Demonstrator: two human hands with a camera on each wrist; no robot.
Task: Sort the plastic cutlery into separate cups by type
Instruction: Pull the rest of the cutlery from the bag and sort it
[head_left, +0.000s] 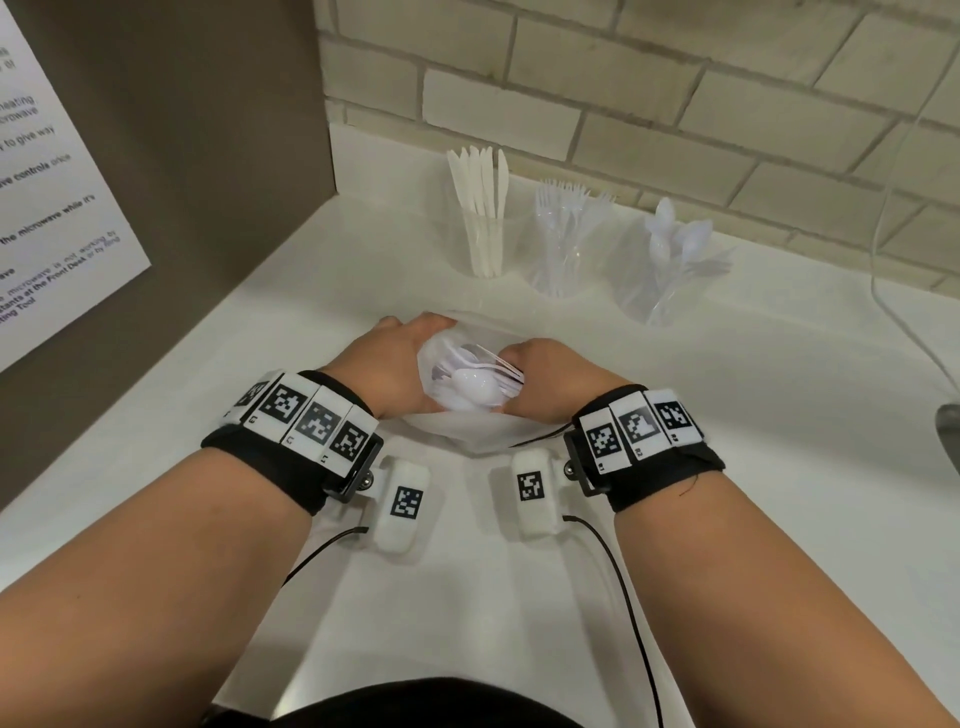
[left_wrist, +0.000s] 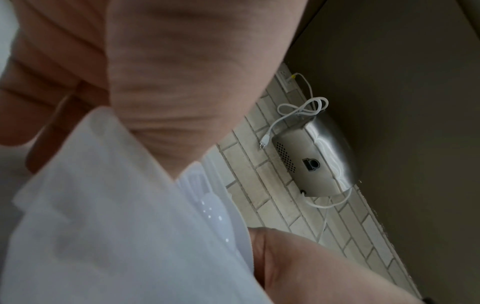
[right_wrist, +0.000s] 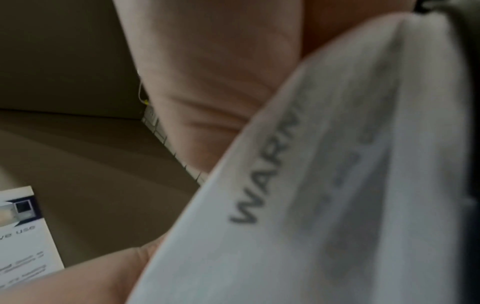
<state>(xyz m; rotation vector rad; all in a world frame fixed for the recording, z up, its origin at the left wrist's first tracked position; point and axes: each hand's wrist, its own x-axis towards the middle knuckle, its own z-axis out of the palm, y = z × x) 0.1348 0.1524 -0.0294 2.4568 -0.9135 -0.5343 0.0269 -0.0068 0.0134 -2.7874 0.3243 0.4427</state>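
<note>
A translucent white plastic bag (head_left: 470, 434) lies on the white counter (head_left: 727, 415) between my hands, its mouth held apart. Inside it are white spoons (head_left: 475, 389) and forks. My left hand (head_left: 410, 343) grips the bag's left edge and my right hand (head_left: 527, 364) grips its right edge. In the left wrist view the bag (left_wrist: 116, 226) runs under my thumb. In the right wrist view the bag (right_wrist: 337, 185) shows blurred warning print. Behind stand three clear cups: a knife cup (head_left: 485, 244), a fork cup (head_left: 563, 254) and a spoon cup (head_left: 660, 280).
A brown panel with a paper notice (head_left: 52, 182) stands close on the left. A brick wall (head_left: 675, 104) backs the counter. A white cord (head_left: 893, 291) hangs at the right, above a metal object (head_left: 948, 431). A steel appliance (left_wrist: 319, 158) sits against the wall.
</note>
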